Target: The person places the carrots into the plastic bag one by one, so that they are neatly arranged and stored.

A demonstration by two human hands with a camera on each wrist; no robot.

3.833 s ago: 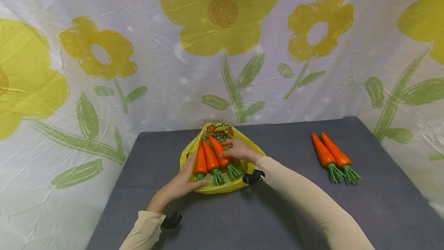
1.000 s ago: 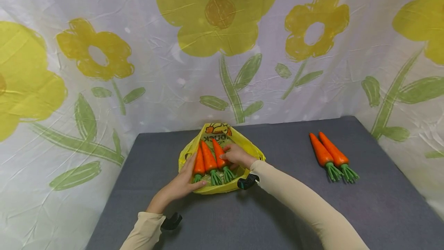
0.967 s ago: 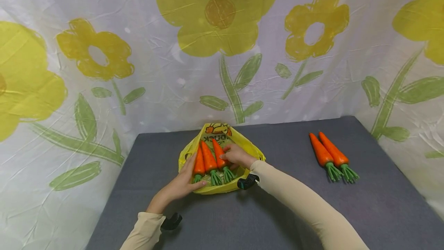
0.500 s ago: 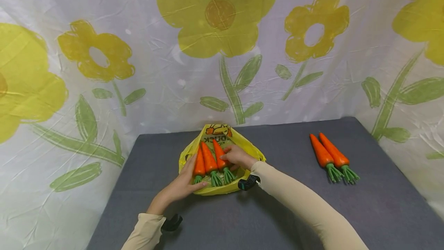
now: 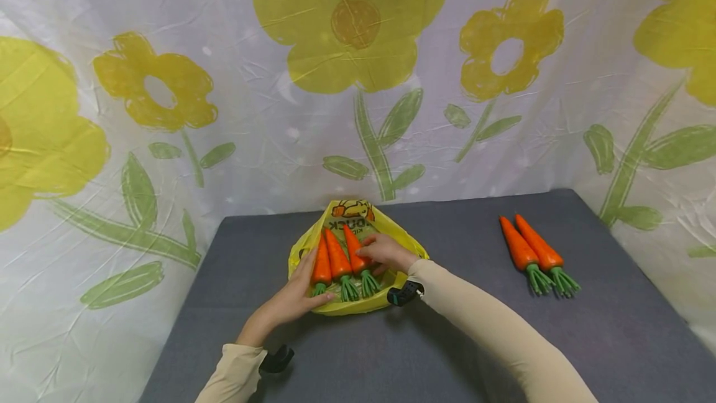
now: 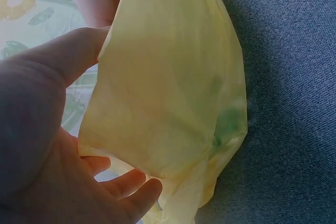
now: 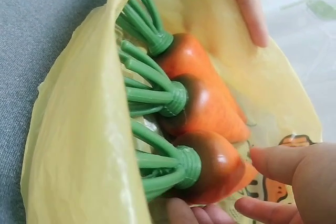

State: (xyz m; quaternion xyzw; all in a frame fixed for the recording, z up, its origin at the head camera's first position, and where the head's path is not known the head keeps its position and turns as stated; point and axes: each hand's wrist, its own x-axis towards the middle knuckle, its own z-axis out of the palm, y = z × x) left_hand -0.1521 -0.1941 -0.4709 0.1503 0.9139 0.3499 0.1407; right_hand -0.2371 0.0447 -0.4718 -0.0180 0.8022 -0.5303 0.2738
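Three carrots (image 5: 337, 257) lie in the bag (image 5: 358, 308) at my worktop (image 5: 358, 359)'s far edge; right grip (image 5: 387, 251) pinches one, left grip (image 5: 288, 299), spread, touches the bag.

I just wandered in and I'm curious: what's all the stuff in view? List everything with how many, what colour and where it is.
Table: 1, dark grey, under everything else
Backdrop: panels uncountable, whitish with yellow flowers and green leaves, behind and beside the table
Plastic bag: 1, yellow with a print, near the table's back edge, mouth open
Bagged carrots: 3, orange with green tops, side by side inside the bag
Loose carrots: 2, orange with green tops, on the table's right side
Wrist devices: 2, black, one per wrist
Sleeves: 2, beige, on both arms
Left hand: 1, bare, at the bag's left side
Right hand: 1, bare, holding the rightmost bagged carrot
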